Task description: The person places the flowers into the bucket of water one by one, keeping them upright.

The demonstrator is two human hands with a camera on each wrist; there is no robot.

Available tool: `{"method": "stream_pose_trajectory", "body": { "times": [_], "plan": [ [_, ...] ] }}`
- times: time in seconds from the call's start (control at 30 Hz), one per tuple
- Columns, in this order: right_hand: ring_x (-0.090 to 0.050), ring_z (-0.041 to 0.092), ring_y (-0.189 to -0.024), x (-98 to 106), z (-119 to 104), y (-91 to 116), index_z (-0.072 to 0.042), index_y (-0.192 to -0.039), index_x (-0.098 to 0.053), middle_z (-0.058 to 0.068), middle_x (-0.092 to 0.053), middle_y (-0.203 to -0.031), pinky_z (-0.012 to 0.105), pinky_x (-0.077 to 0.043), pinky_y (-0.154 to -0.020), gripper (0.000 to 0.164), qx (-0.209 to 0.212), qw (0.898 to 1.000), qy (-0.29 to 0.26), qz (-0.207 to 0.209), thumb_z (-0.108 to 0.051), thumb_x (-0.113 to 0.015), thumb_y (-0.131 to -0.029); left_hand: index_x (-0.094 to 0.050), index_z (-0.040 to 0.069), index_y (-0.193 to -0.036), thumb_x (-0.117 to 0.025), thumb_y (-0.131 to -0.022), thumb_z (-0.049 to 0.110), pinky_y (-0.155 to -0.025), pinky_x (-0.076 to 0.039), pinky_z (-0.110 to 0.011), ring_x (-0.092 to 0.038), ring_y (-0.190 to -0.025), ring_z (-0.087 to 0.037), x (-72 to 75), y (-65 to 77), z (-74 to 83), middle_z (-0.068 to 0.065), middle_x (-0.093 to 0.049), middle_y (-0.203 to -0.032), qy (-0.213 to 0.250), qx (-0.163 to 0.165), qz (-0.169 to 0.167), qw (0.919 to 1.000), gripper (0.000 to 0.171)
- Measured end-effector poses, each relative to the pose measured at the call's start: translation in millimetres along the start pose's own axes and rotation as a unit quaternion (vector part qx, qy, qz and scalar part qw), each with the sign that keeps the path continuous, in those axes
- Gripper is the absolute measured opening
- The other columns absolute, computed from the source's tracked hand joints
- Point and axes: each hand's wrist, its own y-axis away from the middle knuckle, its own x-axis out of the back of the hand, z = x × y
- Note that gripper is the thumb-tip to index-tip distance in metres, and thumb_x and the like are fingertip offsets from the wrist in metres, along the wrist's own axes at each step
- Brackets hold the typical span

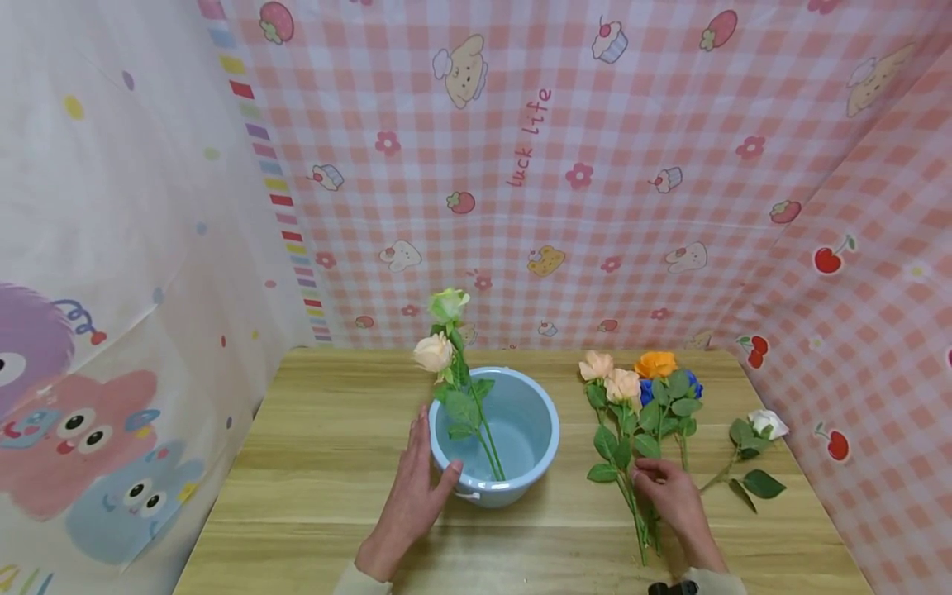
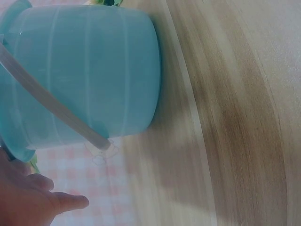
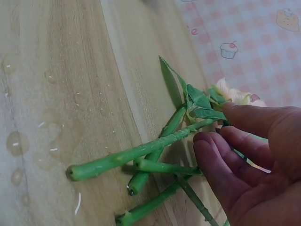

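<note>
A light blue bucket (image 1: pixel 494 496) stands upright on the table, its pale handle (image 2: pixel 51 101) hanging down the side. Leaning out over its left rim are a pale green rose (image 1: pixel 449 306) and a cream rose (image 1: pixel 434 353), stems inside. My left hand (image 1: pixel 416 487) rests against the bucket's left side, fingers straight, thumb at the rim. To the right lies a bunch of peach roses (image 1: pixel 621 386), an orange rose (image 1: pixel 656 364) and blue roses (image 1: pixel 695 385). Among their green stems (image 3: pixel 127 153), my right hand (image 1: pixel 673 496) pinches a rose stem between thumb and fingers.
A white rose (image 1: pixel 768 424) with dark leaves lies apart at the table's right side. The wooden table (image 1: pixel 312 463) backs onto a pink checked cloth (image 1: pixel 416 173), with a white printed cloth (image 1: pixel 149 248) on the left. Water drops and small scraps show near the stem ends.
</note>
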Motion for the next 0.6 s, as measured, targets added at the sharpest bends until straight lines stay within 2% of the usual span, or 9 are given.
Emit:
{"method": "stream_pose_trajectory", "body": {
  "times": [0.27, 0.6],
  "plan": [
    [-0.069, 0.020, -0.091, -1.3, 1.9, -5.4, 0.009, -0.127, -0.066, 0.014, -0.075, -0.105, 0.024, -0.055, -0.070, 0.043, 0.004, 1.000, 0.008, -0.017, -0.017, -0.074, -0.095, -0.002, 0.008, -0.167, -0.050, -0.105, 0.053, -0.122, -0.019, -0.065, -0.009, -0.158, -0.037, -0.1, -0.8, 0.4, -0.009, -0.002, -0.174, -0.001, 0.008, -0.005, 1.0000, 0.090],
    [-0.070, 0.018, -0.080, -3.5, -4.5, -5.6, 0.015, -0.124, -0.066, 0.012, -0.075, -0.097, 0.030, -0.060, -0.066, 0.039, 0.000, 0.999, -0.017, -0.042, -0.008, -0.072, -0.093, -0.003, 0.007, -0.167, -0.051, -0.105, 0.051, -0.122, -0.019, -0.063, -0.010, -0.157, -0.038, -0.8, -0.2, -0.4, -0.010, -0.004, -0.174, -0.003, 0.001, 0.001, 1.0000, 0.090]
  ]
}}
